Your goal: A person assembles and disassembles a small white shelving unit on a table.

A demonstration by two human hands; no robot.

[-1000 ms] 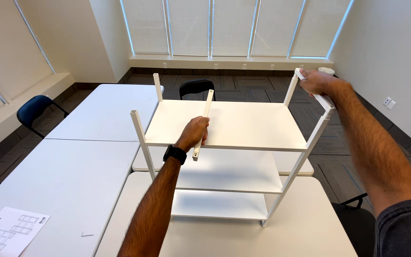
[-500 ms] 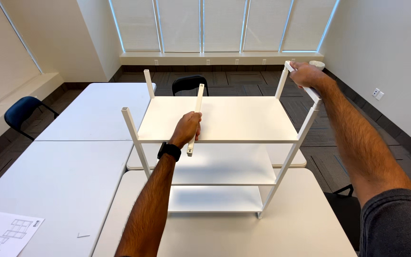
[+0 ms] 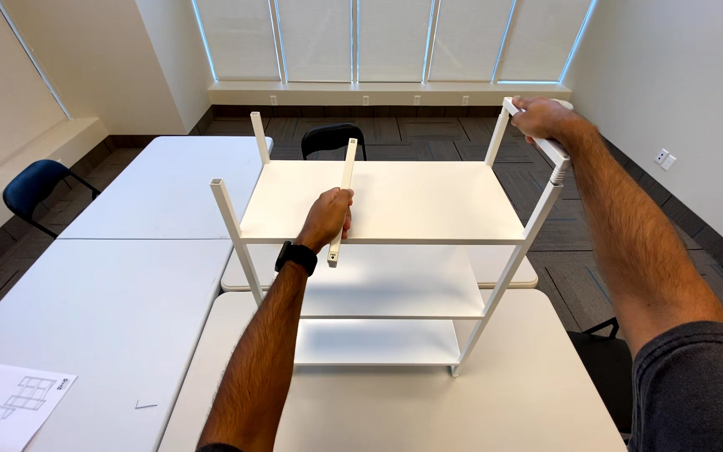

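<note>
**Both hands hold their grips; view drifts slightly on the shelf unit**

Little has shifted since the earlier frames: both grips are as they were, and only the framing of the white shelf unit (image 3: 387, 201) has moved a little.

Left hand (image 3: 326, 219), black watch (image 3: 296, 257) at the wrist, is wrapped around a loose white square bar (image 3: 343, 197). Bar lies at a slight tilt over the top shelf panel, its near end sticking out below the fist past the panel's front edge, its far end pointing toward the windows (image 3: 395, 38).

Right hand (image 3: 539, 117), arm stretched out, is clenched on the top rail (image 3: 546, 142) at the unit's far right corner, where rail meets the rear right post.

Shelf unit stands upright on a white surface (image 3: 428, 410), three panels stacked, four posts rising above the top panel. Front left post (image 3: 236, 238) open-ended, untouched.

Second white surface (image 3: 94, 310) to the left, just beside the first. A printed instruction sheet (image 3: 6, 406) lies at its near left corner; a small white scrap (image 3: 146, 404) lies near it.

Dark chair (image 3: 334, 138) behind the unit, blue chair (image 3: 39, 188) far left.
</note>
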